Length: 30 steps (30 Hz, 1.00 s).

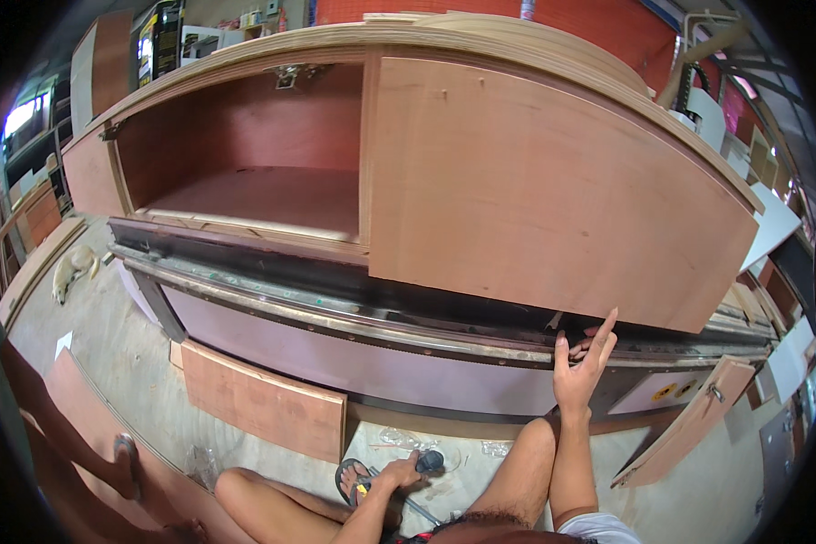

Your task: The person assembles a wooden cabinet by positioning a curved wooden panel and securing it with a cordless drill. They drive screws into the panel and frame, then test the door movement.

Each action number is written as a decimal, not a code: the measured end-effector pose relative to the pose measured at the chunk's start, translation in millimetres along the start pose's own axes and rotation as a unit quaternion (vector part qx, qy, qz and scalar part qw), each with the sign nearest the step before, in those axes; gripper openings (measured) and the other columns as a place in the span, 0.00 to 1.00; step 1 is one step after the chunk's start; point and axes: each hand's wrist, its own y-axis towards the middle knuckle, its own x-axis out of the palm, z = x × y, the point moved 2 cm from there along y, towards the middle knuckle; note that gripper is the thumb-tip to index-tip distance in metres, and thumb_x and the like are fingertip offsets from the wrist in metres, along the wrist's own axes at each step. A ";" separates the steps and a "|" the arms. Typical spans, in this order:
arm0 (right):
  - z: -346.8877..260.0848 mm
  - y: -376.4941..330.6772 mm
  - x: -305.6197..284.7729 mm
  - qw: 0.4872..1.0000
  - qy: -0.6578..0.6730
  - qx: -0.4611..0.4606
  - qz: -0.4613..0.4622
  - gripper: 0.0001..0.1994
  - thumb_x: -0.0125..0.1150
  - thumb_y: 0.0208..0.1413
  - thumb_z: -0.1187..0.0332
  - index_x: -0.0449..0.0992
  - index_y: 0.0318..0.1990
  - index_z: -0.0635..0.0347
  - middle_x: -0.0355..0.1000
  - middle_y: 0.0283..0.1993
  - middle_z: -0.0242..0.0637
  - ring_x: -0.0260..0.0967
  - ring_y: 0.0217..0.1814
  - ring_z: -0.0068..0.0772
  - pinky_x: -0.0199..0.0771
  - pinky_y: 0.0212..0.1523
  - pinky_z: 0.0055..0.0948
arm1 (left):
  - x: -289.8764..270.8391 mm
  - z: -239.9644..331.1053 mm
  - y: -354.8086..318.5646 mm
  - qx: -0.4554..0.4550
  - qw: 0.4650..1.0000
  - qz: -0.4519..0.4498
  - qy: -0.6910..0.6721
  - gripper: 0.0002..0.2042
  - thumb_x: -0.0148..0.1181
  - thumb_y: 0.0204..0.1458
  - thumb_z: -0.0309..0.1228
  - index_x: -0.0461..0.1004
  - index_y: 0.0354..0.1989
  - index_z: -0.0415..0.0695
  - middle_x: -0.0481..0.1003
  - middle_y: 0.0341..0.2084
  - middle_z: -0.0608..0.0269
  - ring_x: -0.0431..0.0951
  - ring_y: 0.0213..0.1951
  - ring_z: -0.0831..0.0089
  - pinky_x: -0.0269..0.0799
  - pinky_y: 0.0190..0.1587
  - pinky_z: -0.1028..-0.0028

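A wide wooden cabinet stands in front of me, its right front covered by a plain plywood door panel (553,190). My right hand (582,370) is at the panel's lower edge, index finger stretched up against it and thumb raised; the other fingers are bent, and I see nothing held in them. Low between my knees, my left hand (397,473) is closed around a dark, round-ended tool (431,461) whose kind I cannot make out. To the left of the panel, the cabinet compartment (245,190) is uncovered, with a metal hinge (286,76) near its top.
The cabinet rests on a long dark metal-edged bench (354,317). Loose wooden panels lean against it at the lower left (263,403) and right (689,422). Another person's leg (63,444) is at left, and a pale dog (74,270) lies on the floor.
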 end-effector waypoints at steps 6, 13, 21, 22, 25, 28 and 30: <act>4.5 -4.1 6.5 1.000 -0.021 -0.023 0.005 0.47 0.64 0.52 0.77 0.43 0.77 0.56 0.58 0.45 0.41 0.55 0.34 0.29 0.64 0.36 0.28 | 9.7 -8.8 2.4 0.017 1.000 0.017 0.004 0.46 0.63 0.50 0.53 0.49 0.71 0.41 0.74 0.52 0.33 0.74 0.56 0.42 0.70 0.58 0.54; -1.8 -1.5 8.0 0.999 -0.040 0.000 -0.014 0.46 0.64 0.53 0.75 0.42 0.77 0.56 0.58 0.44 0.42 0.54 0.33 0.29 0.64 0.36 0.29 | 3.6 -7.6 -0.6 0.012 1.000 0.010 -0.006 0.47 0.63 0.49 0.52 0.48 0.72 0.40 0.74 0.52 0.33 0.74 0.56 0.43 0.70 0.57 0.55; -6.5 1.7 10.1 0.998 -0.058 0.009 -0.027 0.47 0.64 0.53 0.74 0.41 0.77 0.56 0.58 0.45 0.43 0.54 0.32 0.29 0.64 0.35 0.29 | 3.5 -9.6 0.4 0.010 1.000 0.013 -0.008 0.48 0.63 0.49 0.51 0.47 0.73 0.41 0.74 0.52 0.33 0.75 0.56 0.43 0.70 0.58 0.56; -8.0 1.4 9.5 0.998 -0.054 0.013 -0.029 0.47 0.65 0.53 0.74 0.41 0.77 0.56 0.58 0.46 0.43 0.54 0.32 0.29 0.64 0.35 0.29 | 5.0 -10.7 1.5 0.011 1.000 0.014 -0.007 0.48 0.63 0.49 0.51 0.47 0.73 0.41 0.74 0.52 0.33 0.74 0.56 0.43 0.70 0.58 0.56; -5.9 0.0 8.7 0.998 -0.044 0.019 -0.029 0.48 0.65 0.52 0.75 0.40 0.77 0.56 0.58 0.48 0.44 0.54 0.32 0.29 0.65 0.36 0.29 | 8.4 -14.0 4.2 0.015 1.000 0.016 -0.003 0.48 0.63 0.49 0.52 0.47 0.73 0.40 0.74 0.52 0.33 0.75 0.56 0.43 0.70 0.58 0.56; 1.0 -2.1 9.6 0.999 -0.041 0.005 -0.021 0.48 0.65 0.52 0.75 0.40 0.77 0.56 0.57 0.49 0.45 0.55 0.32 0.29 0.65 0.37 0.30 | 7.7 -13.4 4.8 0.020 1.000 0.013 0.001 0.48 0.63 0.48 0.53 0.47 0.72 0.40 0.74 0.51 0.33 0.75 0.55 0.43 0.70 0.58 0.56; 3.7 -4.1 9.0 0.999 -0.035 -0.002 -0.012 0.48 0.65 0.52 0.75 0.41 0.77 0.56 0.57 0.50 0.45 0.55 0.32 0.29 0.65 0.38 0.30 | 3.6 -9.4 2.7 0.019 1.000 0.010 0.002 0.48 0.64 0.48 0.53 0.47 0.72 0.39 0.74 0.52 0.33 0.75 0.55 0.43 0.70 0.57 0.56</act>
